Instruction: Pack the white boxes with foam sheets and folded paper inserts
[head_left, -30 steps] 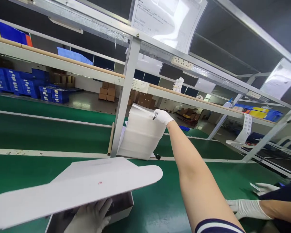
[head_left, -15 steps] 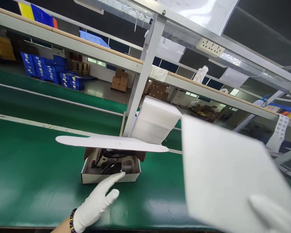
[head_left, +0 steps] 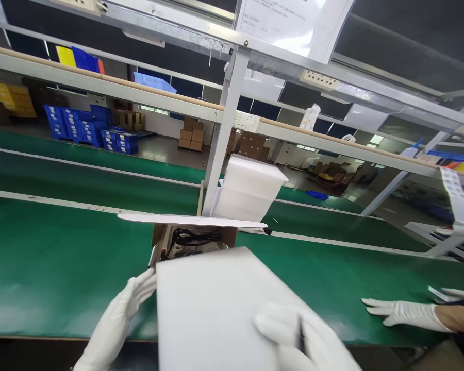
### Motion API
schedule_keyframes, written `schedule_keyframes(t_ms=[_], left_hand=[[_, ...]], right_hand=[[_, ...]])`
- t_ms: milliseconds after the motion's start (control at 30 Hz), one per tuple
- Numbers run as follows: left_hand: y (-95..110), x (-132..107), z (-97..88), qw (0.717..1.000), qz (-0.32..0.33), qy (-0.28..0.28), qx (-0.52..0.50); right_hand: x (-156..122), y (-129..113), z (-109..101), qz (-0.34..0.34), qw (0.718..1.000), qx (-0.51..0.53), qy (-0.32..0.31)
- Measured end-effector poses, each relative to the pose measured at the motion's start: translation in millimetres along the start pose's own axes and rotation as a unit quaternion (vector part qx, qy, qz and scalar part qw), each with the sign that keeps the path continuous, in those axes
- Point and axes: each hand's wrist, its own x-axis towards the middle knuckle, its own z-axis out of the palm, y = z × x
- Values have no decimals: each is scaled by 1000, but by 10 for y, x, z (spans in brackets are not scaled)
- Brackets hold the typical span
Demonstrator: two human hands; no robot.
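Note:
My right hand [head_left: 296, 335], in a white glove, grips a white foam sheet [head_left: 209, 304] by its right side, thumb on top. The sheet is tilted over the front of an open carton [head_left: 153, 253] and hides most of that front. The carton's white lid [head_left: 193, 220] stands up behind it, seen nearly edge-on. Inside lie a coiled black cable [head_left: 195, 237] and a small white ring-shaped part [head_left: 177, 249]; other contents are covered. My left hand [head_left: 119, 317], also gloved, is open with its fingers stretched out by the carton's front left corner. Whether it touches the carton I cannot tell.
A stack of white foam sheets [head_left: 249, 188] leans behind the carton, beside a metal post [head_left: 228, 123]. On the right, a co-worker's gloved hand [head_left: 406, 313] lies flat on the green table [head_left: 332, 278]; their other hand is near a small white piece. A shelf rail [head_left: 139, 95] crosses above.
My right hand has brought the foam sheet left, over the carton's front. My left hand has shifted left and down from the carton's front. A co-worker's hands have come into view.

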Motion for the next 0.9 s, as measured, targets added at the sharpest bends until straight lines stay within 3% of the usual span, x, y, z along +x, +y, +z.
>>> schedule_keyframes(t_ms=[67, 133, 200, 333, 500, 633, 767, 833, 900], left_hand=[[96, -75, -27, 998, -8, 48, -45], [162, -141, -90, 997, 6, 71, -39], [181, -189, -179, 998, 32, 62, -8], [149, -231, -277, 996, 76, -24, 46], [236, -118, -71, 983, 126, -79, 111], [388, 229, 53, 974, 148, -45, 164], [476, 496, -63, 965, 140, -13, 219], [467, 500, -157, 937, 174, 51, 300], [418, 449, -213, 869, 272, 111, 399]], right_hand=[[247, -25, 274, -146, 980, -132, 25], [477, -55, 555, -273, 921, -261, 89], [636, -85, 758, -321, 872, -340, 148], [690, -94, 790, -318, 851, -368, 197], [588, -2, 669, -319, 834, -402, 205], [717, 67, 904, -295, 829, -418, 225], [1062, 268, 1205, -274, 832, -429, 223], [1254, 435, 1319, -253, 838, -449, 177], [1423, 619, 1416, -220, 845, -475, 106]])
